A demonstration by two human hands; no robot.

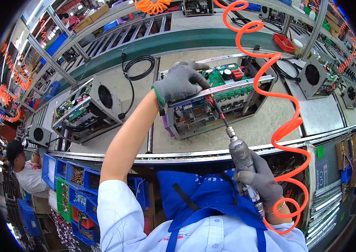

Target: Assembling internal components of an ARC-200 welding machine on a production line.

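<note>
A metal-framed electrical unit [186, 131] with green circuit boards [222, 76] stands on the bench in front of me. My left hand [180, 82], in a grey glove, is closed over its upper rail, the fingers curled down beside the boards. In my right hand [264, 176], also gloved, is a pneumatic screwdriver [241, 153]. Its long bit slants up and away, the tip against or very near the unit's near rail, just below my left fingers. Whether a screw sits at the tip is too small to tell. An orange coiled air hose [297, 122] runs from the screwdriver's lower end.
Similar units stand on the left [108, 101] and the right [312, 75]. A black cable [140, 67] lies coiled behind the left one. Blue bins [94, 180] of small fasteners hang below the bench edge at left, where another person [31, 174] works. Metal strips [324, 214] are stacked at lower right.
</note>
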